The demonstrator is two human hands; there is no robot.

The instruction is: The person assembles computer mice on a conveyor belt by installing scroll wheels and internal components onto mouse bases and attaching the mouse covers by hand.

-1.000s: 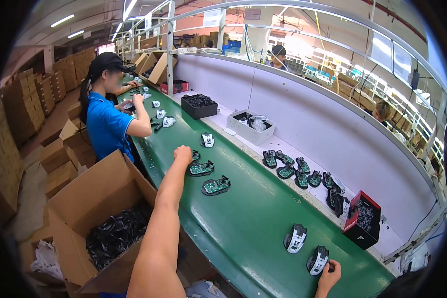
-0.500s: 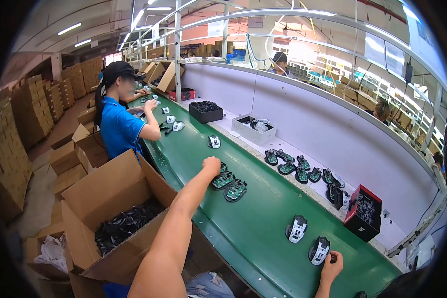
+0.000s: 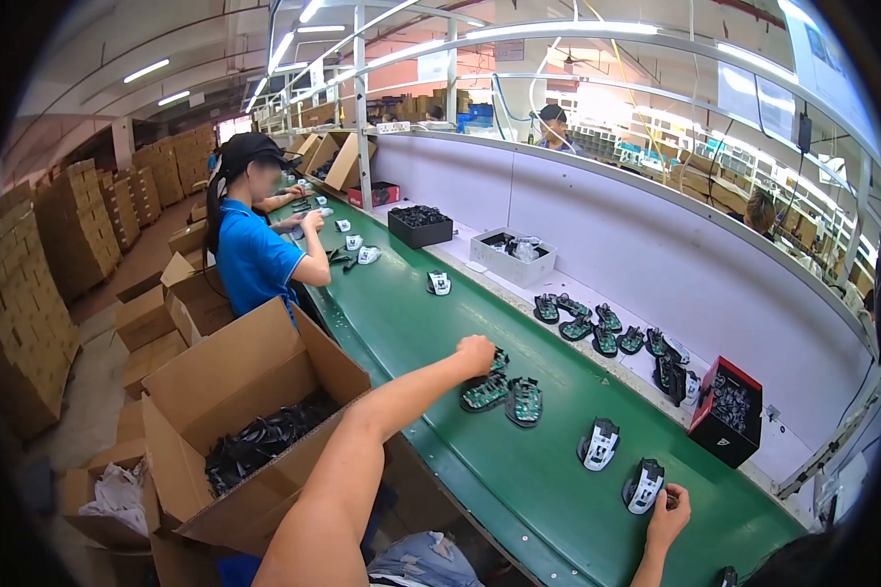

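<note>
My left hand (image 3: 477, 355) reaches across the green belt. Its closed fingers are on a computer mouse base with a green circuit board (image 3: 499, 360), partly hidden by the hand. Against it lie two more such bases, one nearer my forearm (image 3: 485, 393) and one to the right (image 3: 525, 401). My right hand (image 3: 668, 517) is low on the right, fingers curled beside a white-and-black mouse body (image 3: 643, 486). A small dark thing seems to show between those fingers, too small to name. Another white-and-black mouse body (image 3: 600, 445) sits just to the left.
Along the belt's far ledge lie several mouse bases (image 3: 605, 340), a black-and-red box of small parts (image 3: 726, 409), a grey box (image 3: 512, 256) and a black box (image 3: 420, 226). An open carton of black parts (image 3: 264, 440) stands at left. A co-worker in blue (image 3: 255, 249) works farther up.
My left hand has slid right and nearer along the belt, and the cluster of bases has moved with it. The right hand stays beside the mouse body. The view has shifted slightly.
</note>
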